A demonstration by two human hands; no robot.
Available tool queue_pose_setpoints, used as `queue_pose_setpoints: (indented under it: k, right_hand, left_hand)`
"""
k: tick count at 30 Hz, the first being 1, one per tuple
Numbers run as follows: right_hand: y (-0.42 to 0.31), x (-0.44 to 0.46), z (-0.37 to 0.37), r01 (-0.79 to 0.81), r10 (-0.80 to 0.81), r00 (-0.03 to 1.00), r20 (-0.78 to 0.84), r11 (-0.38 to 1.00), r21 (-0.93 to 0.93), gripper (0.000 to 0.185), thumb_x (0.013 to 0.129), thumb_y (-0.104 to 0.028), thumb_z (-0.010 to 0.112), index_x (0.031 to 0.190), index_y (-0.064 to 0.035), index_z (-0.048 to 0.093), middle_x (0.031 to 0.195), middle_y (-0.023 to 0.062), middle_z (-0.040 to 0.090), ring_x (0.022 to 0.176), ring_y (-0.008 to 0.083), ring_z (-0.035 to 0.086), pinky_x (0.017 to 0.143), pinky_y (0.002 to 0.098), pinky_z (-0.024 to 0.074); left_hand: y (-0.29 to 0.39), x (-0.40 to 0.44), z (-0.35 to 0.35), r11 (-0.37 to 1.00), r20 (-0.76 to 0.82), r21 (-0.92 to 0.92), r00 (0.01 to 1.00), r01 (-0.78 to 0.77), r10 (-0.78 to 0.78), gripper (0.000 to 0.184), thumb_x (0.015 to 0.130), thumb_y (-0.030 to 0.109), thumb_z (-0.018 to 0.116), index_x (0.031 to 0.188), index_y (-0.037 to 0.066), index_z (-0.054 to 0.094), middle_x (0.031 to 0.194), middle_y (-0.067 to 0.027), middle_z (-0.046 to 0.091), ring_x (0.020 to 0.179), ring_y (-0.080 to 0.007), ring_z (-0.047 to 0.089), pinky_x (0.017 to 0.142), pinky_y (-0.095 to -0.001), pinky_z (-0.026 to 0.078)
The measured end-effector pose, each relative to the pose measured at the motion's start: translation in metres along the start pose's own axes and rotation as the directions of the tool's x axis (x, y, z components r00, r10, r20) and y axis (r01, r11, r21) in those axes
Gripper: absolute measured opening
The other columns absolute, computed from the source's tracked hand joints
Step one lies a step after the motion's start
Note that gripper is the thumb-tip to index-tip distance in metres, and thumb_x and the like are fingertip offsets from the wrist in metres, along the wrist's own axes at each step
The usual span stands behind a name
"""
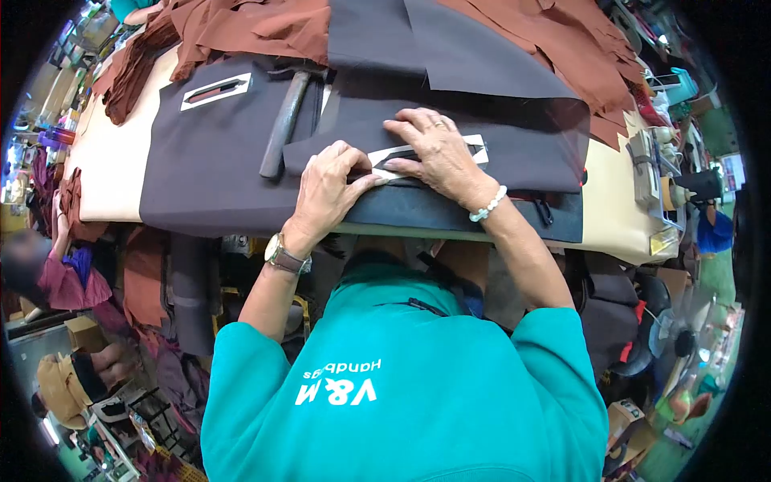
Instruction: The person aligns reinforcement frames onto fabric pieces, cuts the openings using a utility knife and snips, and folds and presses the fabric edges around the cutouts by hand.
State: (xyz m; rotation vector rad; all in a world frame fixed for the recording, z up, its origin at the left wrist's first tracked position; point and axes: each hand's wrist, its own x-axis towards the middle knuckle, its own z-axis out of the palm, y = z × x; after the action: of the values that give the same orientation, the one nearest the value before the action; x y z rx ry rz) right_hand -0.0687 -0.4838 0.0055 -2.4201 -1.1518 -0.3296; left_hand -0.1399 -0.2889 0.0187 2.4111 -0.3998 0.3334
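Note:
A dark grey fabric piece (pixel 514 132) lies folded over a black panel (pixel 418 207) near the table's front edge. Set in the fabric is a white-bordered slot strip (pixel 477 148), its middle partly covered by my hands. My left hand (pixel 328 186) pinches the strip's left end between thumb and forefinger. Across the strip lies my right hand (pixel 443 157), its thumb along the slot and its other fingers spread apart on the fabric above. To the left of my left hand, a hammer (pixel 285 128) rests on the fabric, its handle pointing toward me.
Another white-bordered slot (pixel 217 91) shows in the grey fabric at left. Brown fabric pieces (pixel 249 32) are heaped along the far side. The cream tabletop (pixel 112 181) shows at both ends. A person in pink (pixel 72 281) is at far left, and a fan (pixel 675 337) stands right.

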Motion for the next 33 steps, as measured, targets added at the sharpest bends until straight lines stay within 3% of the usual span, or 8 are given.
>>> queue_pose_setpoints:
  k: [7, 12, 16, 19, 22, 25, 30, 33]
  right_hand:
    - [-0.003, 0.000, 0.001, -0.007, 0.007, 1.000, -0.006, 1.000, 0.016, 0.059, 0.072, -0.044, 0.066, 0.117, -0.0078, 0.054, 0.117, 0.0115, 0.051, 0.114, 0.0285, 0.045, 0.095, 0.0421, 0.0339]
    - [0.013, 0.007, -0.018, 0.004, -0.016, 0.998, 0.066, 0.984, 0.179, 0.067, 0.068, -0.049, 0.071, 0.117, -0.0065, 0.054, 0.116, 0.0152, 0.052, 0.111, 0.0328, 0.048, 0.094, 0.0440, 0.0381]
    - [0.063, 0.033, -0.044, -0.322, 0.337, 0.941, 0.024, 0.873, 0.366, 0.044, 0.084, -0.023, 0.058, 0.121, -0.0009, 0.051, 0.118, 0.0210, 0.054, 0.110, 0.0314, 0.052, 0.094, 0.0371, 0.0411]
    - [0.086, 0.036, -0.055, -0.350, 0.383, 0.922, -0.054, 0.886, 0.304, 0.035, 0.087, -0.009, 0.050, 0.121, -0.0001, 0.051, 0.119, 0.0169, 0.056, 0.109, 0.0257, 0.055, 0.094, 0.0323, 0.0418]
    - [0.076, 0.029, -0.057, -0.380, 0.308, 0.922, 0.234, 0.837, 0.393, 0.039, 0.083, -0.012, 0.058, 0.120, -0.0007, 0.052, 0.114, 0.0145, 0.058, 0.102, 0.0241, 0.056, 0.092, 0.0319, 0.0432]
    - [0.068, 0.026, -0.047, -0.232, 0.204, 0.952, 0.230, 0.967, 0.103, 0.048, 0.072, -0.027, 0.067, 0.112, -0.0041, 0.057, 0.101, 0.0143, 0.059, 0.099, 0.0299, 0.056, 0.089, 0.0369, 0.0438]
    - [0.059, 0.043, -0.061, -0.142, 0.155, 0.926, 0.344, 0.988, -0.062, 0.029, 0.069, -0.028, 0.069, 0.084, -0.0047, 0.059, 0.090, 0.0127, 0.059, 0.090, 0.0304, 0.056, 0.078, 0.0383, 0.0454]
    - [0.054, 0.060, -0.077, -0.069, 0.065, 0.967, 0.247, 0.998, 0.007, 0.026, 0.071, -0.020, 0.069, 0.069, -0.0036, 0.049, 0.080, 0.0109, 0.059, 0.080, 0.0277, 0.058, 0.068, 0.0384, 0.0457]
  left_hand:
    - [-0.002, -0.003, 0.003, 1.000, -0.017, -0.006, 1.000, 0.002, -0.002, 0.024, 0.071, 0.019, 0.074, 0.081, 0.001, 0.060, 0.078, -0.0086, 0.056, 0.072, -0.0225, 0.057, 0.064, -0.0315, 0.045]
    - [-0.004, 0.011, -0.018, 0.976, 0.255, -0.162, 0.961, 0.147, -0.103, 0.037, 0.068, 0.025, 0.077, 0.091, 0.000, 0.063, 0.084, -0.0086, 0.060, 0.072, -0.0201, 0.057, 0.064, -0.0302, 0.047]
    - [-0.018, 0.036, -0.018, 0.998, -0.059, 0.036, 0.997, 0.044, -0.042, 0.042, 0.079, 0.030, 0.066, 0.108, 0.000, 0.058, 0.100, -0.0162, 0.058, 0.095, -0.0302, 0.057, 0.079, -0.0355, 0.046]
    - [-0.024, 0.034, -0.011, 0.978, -0.088, 0.191, 0.994, 0.084, -0.068, 0.042, 0.079, 0.030, 0.066, 0.108, 0.000, 0.058, 0.097, -0.0156, 0.059, 0.091, -0.0309, 0.058, 0.078, -0.0371, 0.046]
    - [-0.022, 0.024, -0.009, 0.963, -0.092, 0.214, 0.985, 0.164, -0.147, 0.039, 0.078, 0.029, 0.067, 0.103, 0.000, 0.059, 0.092, -0.0144, 0.060, 0.087, -0.0301, 0.058, 0.076, -0.0379, 0.046]
    - [-0.025, 0.015, -0.018, 0.972, -0.117, 0.169, 0.982, 0.164, -0.146, 0.026, 0.077, 0.021, 0.069, 0.091, 0.000, 0.062, 0.082, -0.0128, 0.060, 0.079, -0.0251, 0.059, 0.070, -0.0342, 0.046]
    - [-0.009, 0.009, -0.059, 0.962, -0.266, -0.229, 0.942, 0.146, -0.206, 0.010, 0.080, -0.001, 0.060, 0.090, 0.001, 0.061, 0.086, -0.0036, 0.063, 0.078, -0.0109, 0.057, 0.070, -0.0245, 0.046]
    - [-0.006, -0.001, -0.110, 0.998, -0.588, 0.016, 0.808, 0.057, -0.037, 0.012, 0.082, -0.002, 0.059, 0.093, 0.003, 0.059, 0.082, -0.0035, 0.061, 0.077, -0.0100, 0.056, 0.070, -0.0251, 0.046]
